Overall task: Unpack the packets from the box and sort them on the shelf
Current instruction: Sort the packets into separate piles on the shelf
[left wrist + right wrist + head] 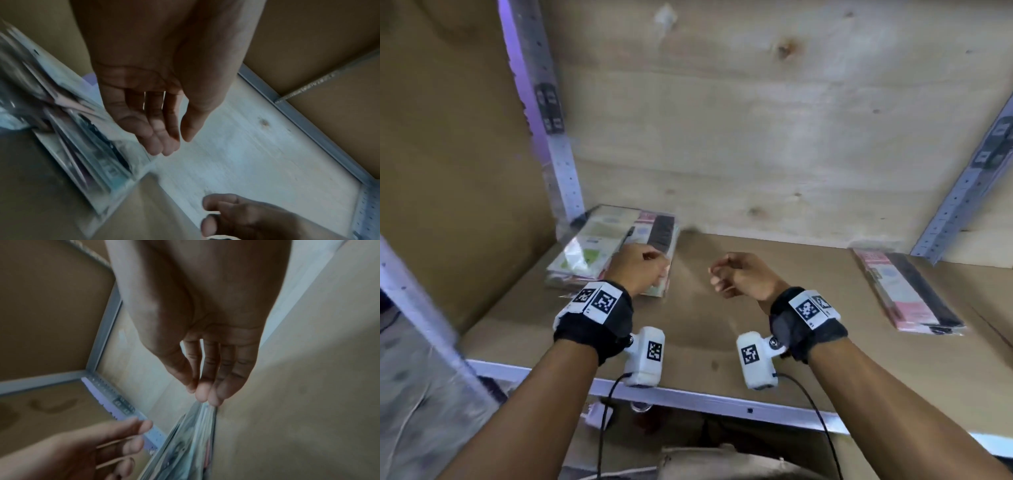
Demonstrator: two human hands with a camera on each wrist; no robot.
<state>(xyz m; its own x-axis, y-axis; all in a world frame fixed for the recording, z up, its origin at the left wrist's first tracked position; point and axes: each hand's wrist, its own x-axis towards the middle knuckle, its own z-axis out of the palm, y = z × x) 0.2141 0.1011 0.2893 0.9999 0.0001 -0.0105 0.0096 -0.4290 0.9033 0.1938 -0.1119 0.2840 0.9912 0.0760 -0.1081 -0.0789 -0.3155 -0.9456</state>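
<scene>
A stack of flat clear-wrapped packets (592,246) lies in the back left corner of the cardboard-lined shelf (756,325). My left hand (643,270) hovers over the stack's right edge, fingers loosely curled and holding nothing. The left wrist view shows that hand (174,144) with a bare palm beside the stack (88,138). My right hand (739,277) hangs relaxed and holds nothing over the middle of the shelf. In the right wrist view its fingertips (213,399) point toward the stack (185,443). A second pile of pink and black packets (907,291) lies at the right.
A plywood back panel (722,120) closes the shelf. Perforated metal uprights stand at the left (541,102) and right (962,192). A metal rail (705,401) runs along the front edge. Bare shelf board lies between the two piles.
</scene>
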